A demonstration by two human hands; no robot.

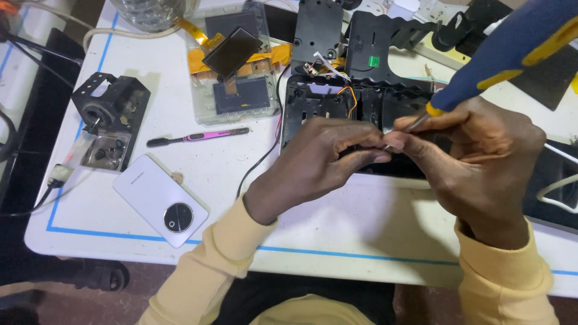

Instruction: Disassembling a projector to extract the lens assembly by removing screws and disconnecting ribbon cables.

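Note:
My right hand [481, 153] grips a screwdriver with a blue and yellow handle [512, 45]; its metal shaft points down-left to my fingertips. My left hand [319, 159] pinches something tiny at the shaft's tip, too small to make out. Both hands hover over an opened black plastic device shell [325, 102] with thin orange and white wires [346, 93] inside. Much of the shell's near half is hidden behind my hands.
A white phone [159, 200] lies face down at the near left. A pink and black tool [198, 136] rests beside a clear tray [232, 63] of screens and orange ribbon cables. A black lens-like part [111, 105] sits at the left, more black panels [337, 30] behind.

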